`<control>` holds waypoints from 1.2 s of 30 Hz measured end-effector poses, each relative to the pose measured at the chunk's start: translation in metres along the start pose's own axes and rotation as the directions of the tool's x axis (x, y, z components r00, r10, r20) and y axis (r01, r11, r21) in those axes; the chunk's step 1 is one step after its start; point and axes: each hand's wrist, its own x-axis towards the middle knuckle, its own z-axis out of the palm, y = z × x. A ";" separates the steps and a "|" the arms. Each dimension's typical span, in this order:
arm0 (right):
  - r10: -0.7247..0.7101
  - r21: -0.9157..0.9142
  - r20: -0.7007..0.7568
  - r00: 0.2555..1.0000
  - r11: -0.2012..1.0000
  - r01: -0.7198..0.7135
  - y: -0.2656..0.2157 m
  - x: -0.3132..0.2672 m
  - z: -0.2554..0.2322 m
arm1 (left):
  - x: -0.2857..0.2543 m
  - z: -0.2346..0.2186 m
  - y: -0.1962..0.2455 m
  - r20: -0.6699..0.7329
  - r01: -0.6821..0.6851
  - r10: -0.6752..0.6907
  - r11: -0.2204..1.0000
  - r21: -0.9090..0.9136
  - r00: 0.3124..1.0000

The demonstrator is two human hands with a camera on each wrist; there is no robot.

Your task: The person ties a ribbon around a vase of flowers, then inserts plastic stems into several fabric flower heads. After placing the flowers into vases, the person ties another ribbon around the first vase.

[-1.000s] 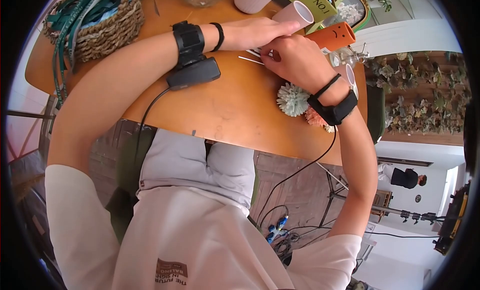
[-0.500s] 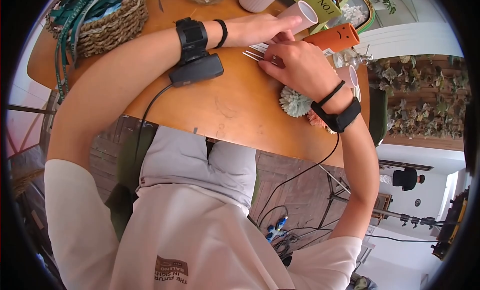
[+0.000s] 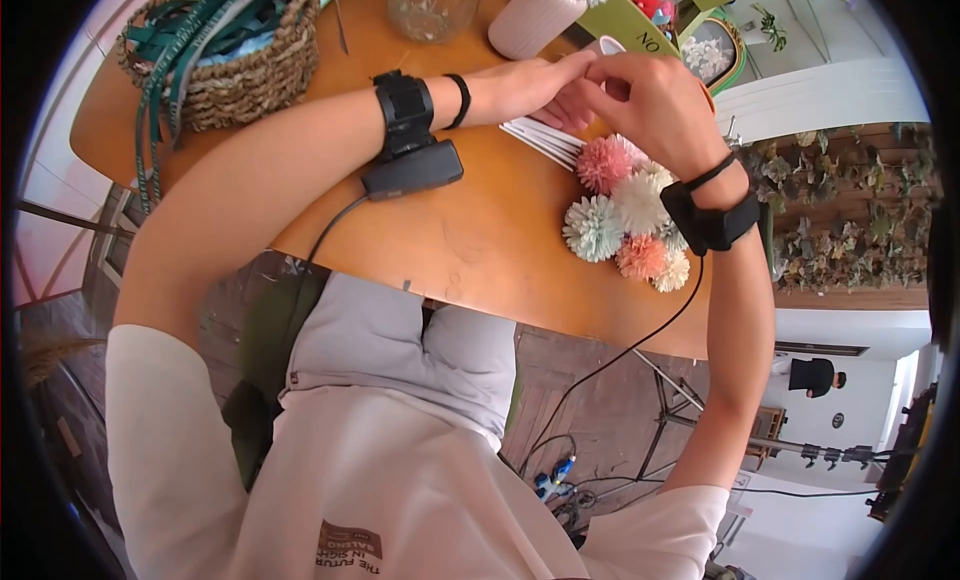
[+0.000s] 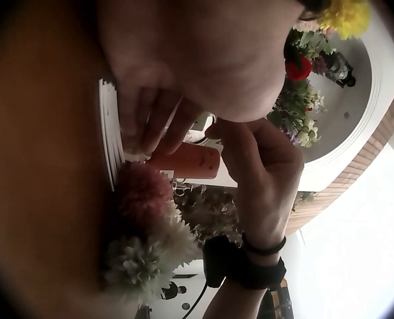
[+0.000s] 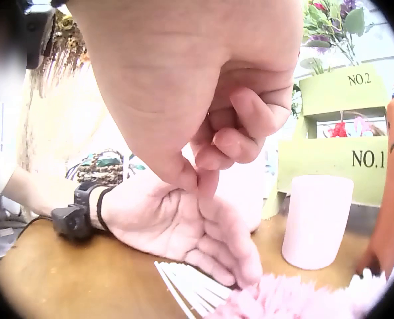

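Several artificial pompom flowers, among them a pink one [image 3: 604, 164], a white one [image 3: 640, 202] and a pale blue one [image 3: 593, 228], lie bunched on the table. Their thin white stems [image 3: 545, 143] fan out toward my left hand [image 3: 532, 88]. That hand has its palm turned inward and fingers extended, fingertips low by the stems and the pink bloom [image 5: 270, 302]. My right hand [image 3: 655, 105] is raised above the flowers, fingers curled. Its thumb and a fingertip meet at the left hand's thumb side, and no object shows between them.
A ribbed white vase [image 3: 535, 22] and a glass jar [image 3: 430, 10] stand beyond my left hand. Farther right are a white cup [image 5: 316, 222], an orange frowning-face vase [image 4: 191, 161] and a green planter box [image 5: 329, 159]. At left sits a woven basket [image 3: 250, 90] of green ribbons.
My right hand has lifted off the stems and shifted right, uncovering the pink and white blooms. The left hand has stayed near the stems. The head view has shifted slightly.
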 end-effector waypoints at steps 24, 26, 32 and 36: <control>0.229 0.167 -0.494 0.839 0.972 -0.167 0.047 0.064 -0.045 | -0.004 -0.001 0.002 -0.196 -0.237 0.262 0.961 0.143 0.945; 0.227 0.188 -0.530 0.817 0.971 -0.148 0.051 0.052 -0.058 | -0.004 0.001 0.007 -0.224 -0.254 0.290 0.951 0.178 0.930; 0.273 0.228 -0.496 0.824 0.957 -0.180 0.060 0.009 -0.051 | -0.002 0.004 0.003 -0.328 -0.250 0.271 0.963 0.104 0.905; 0.303 0.207 -0.528 0.793 0.952 -0.226 0.058 -0.010 -0.039 | -0.003 0.003 0.002 -0.369 -0.251 0.252 0.967 0.051 0.895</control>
